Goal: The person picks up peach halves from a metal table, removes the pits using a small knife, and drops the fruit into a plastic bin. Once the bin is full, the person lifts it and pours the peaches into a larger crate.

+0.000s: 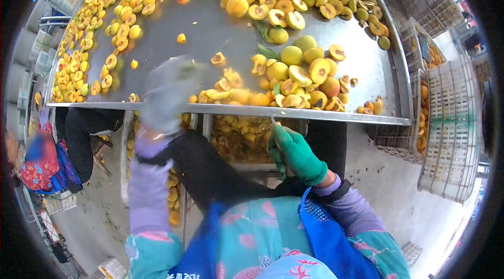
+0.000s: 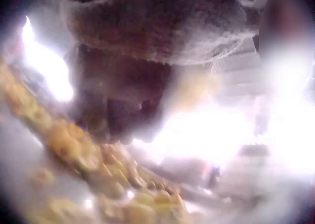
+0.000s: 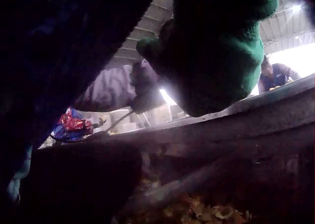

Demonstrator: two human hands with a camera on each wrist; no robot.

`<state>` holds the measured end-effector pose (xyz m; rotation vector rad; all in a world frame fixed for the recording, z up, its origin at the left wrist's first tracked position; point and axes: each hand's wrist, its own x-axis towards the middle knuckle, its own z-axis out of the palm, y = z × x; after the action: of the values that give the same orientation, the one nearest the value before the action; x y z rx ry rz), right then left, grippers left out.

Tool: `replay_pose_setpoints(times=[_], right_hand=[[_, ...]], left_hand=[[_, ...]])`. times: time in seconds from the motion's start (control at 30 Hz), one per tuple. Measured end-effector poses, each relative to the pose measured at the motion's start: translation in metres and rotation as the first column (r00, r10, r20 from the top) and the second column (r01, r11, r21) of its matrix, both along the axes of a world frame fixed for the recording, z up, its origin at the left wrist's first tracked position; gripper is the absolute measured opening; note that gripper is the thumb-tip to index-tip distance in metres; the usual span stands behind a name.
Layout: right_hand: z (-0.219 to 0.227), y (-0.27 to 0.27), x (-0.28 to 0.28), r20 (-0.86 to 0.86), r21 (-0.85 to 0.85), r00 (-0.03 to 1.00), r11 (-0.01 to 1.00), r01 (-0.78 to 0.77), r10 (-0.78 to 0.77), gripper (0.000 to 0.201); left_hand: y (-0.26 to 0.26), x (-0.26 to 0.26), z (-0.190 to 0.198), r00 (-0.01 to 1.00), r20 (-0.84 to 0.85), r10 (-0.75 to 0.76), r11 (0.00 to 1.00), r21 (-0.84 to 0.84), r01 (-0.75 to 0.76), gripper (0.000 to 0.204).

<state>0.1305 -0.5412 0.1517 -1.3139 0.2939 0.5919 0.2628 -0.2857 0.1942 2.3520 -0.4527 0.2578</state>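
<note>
My left hand point(image 1: 169, 90), in a grey glove, is motion-blurred over the front edge of the steel table point(image 1: 210, 32), close to loose fruit halves; its grip cannot be made out. In the left wrist view the grey glove point(image 2: 147, 61) hangs blurred above yellow fruit point(image 2: 83, 150). My right hand point(image 1: 294, 150), in a green glove, sits just below the table edge and grips a small knife point(image 1: 273, 121) with its blade pointing up. A pile of yellow-orange whole and halved fruit point(image 1: 299, 77) lies on the table just beyond it. The right wrist view shows the green glove point(image 3: 216, 51) from below.
More cut fruit covers the table's far and left sides point(image 1: 94, 43). A bin of pits and scraps point(image 1: 239, 137) sits under the table edge. White plastic crates point(image 1: 451, 121) stand at the right. Another person point(image 1: 42, 163) is at the far left.
</note>
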Motion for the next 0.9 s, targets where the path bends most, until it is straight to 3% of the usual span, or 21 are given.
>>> replay_pose_setpoints(times=[0.07, 0.13, 0.17, 0.23, 0.27, 0.33, 0.37, 0.47, 0.57, 0.6, 0.67, 0.7, 0.73, 0.77, 0.8, 0.83, 0.9], right_hand=[[-0.001, -0.011, -0.002, 0.014, 0.031, 0.997, 0.997, 0.076, -0.077, 0.044], [-0.006, -0.024, -0.009, 0.053, 0.037, 0.989, 0.99, 0.139, -0.141, 0.044], [-0.006, -0.031, -0.014, 0.066, 0.039, 0.982, 0.984, 0.174, -0.176, 0.044], [0.014, -0.045, -0.021, 0.014, 0.021, 0.983, 0.983, 0.183, -0.184, 0.045], [0.015, -0.049, -0.024, 0.028, 0.043, 0.976, 0.976, 0.213, -0.215, 0.045], [0.015, -0.057, -0.024, 0.096, 0.056, 0.962, 0.966, 0.252, -0.257, 0.045], [0.011, -0.059, -0.024, 0.142, 0.053, 0.951, 0.962, 0.269, -0.274, 0.045], [0.001, -0.056, -0.018, 0.232, 0.085, 0.922, 0.951, 0.298, -0.31, 0.044], [0.012, -0.051, -0.017, 0.228, 0.111, 0.933, 0.959, 0.26, -0.28, 0.041], [0.011, -0.047, -0.016, 0.24, 0.124, 0.927, 0.956, 0.265, -0.288, 0.04], [0.004, -0.037, -0.013, 0.307, 0.089, 0.906, 0.957, 0.277, -0.291, 0.036], [-0.001, -0.033, -0.009, 0.366, 0.04, 0.888, 0.958, 0.284, -0.278, 0.034], [-0.004, -0.027, -0.005, 0.42, -0.01, 0.869, 0.957, 0.291, -0.26, 0.031], [-0.004, -0.02, 0.0, 0.525, -0.08, 0.821, 0.948, 0.309, -0.223, 0.031], [-0.003, -0.013, 0.008, 0.621, -0.145, 0.765, 0.934, 0.328, -0.171, 0.031], [-0.002, -0.005, 0.018, 0.713, -0.203, 0.693, 0.913, 0.355, -0.111, 0.031], [-0.003, 0.011, 0.036, 0.824, -0.285, 0.565, 0.887, 0.362, 0.035, 0.029]], left_hand=[[-0.085, 0.029, -0.008, 0.911, 0.106, -0.398, 0.904, 0.216, 0.37, 0.02], [-0.15, 0.056, -0.061, 0.798, 0.064, -0.599, 0.719, 0.482, 0.501, 0.029], [-0.159, 0.064, -0.066, 0.796, 0.008, -0.606, 0.691, 0.502, 0.521, 0.032], [-0.168, 0.075, -0.066, 0.785, -0.098, -0.611, 0.629, 0.543, 0.557, 0.036], [-0.168, 0.076, -0.057, 0.8, -0.258, -0.542, 0.575, 0.58, 0.577, 0.04], [-0.157, 0.078, -0.027, 0.789, -0.526, -0.317, 0.472, 0.634, 0.612, 0.048], [-0.147, 0.07, -0.012, 0.781, -0.6, -0.174, 0.542, 0.603, 0.585, 0.059], [-0.098, 0.061, -0.027, 0.841, -0.492, -0.224, 0.59, 0.619, 0.519, 0.055], [-0.078, 0.056, -0.02, 0.848, -0.526, -0.061, 0.625, 0.642, 0.443, 0.054], [-0.063, 0.056, -0.024, 0.895, -0.43, -0.119, 0.586, 0.697, 0.413, 0.053], [-0.042, 0.051, -0.025, 0.868, -0.497, -0.018, 0.913, 0.345, 0.217, 0.049], [-0.035, 0.05, -0.026, 0.841, -0.541, 0.012, 0.988, 0.137, 0.074, 0.047], [-0.028, 0.049, -0.028, 0.843, -0.53, -0.09, 0.964, -0.259, -0.06, 0.041], [-0.028, 0.035, -0.026, 0.84, -0.49, -0.233, 0.862, -0.505, -0.055, 0.04], [-0.034, 0.016, -0.016, 0.841, -0.41, -0.353, 0.698, -0.714, -0.055, 0.041], [-0.041, 0.001, -0.007, 0.845, -0.292, -0.447, 0.484, -0.874, -0.046, 0.042], [-0.059, -0.023, 0.0, 0.837, -0.248, -0.488, 0.415, -0.909, -0.028, 0.046]])
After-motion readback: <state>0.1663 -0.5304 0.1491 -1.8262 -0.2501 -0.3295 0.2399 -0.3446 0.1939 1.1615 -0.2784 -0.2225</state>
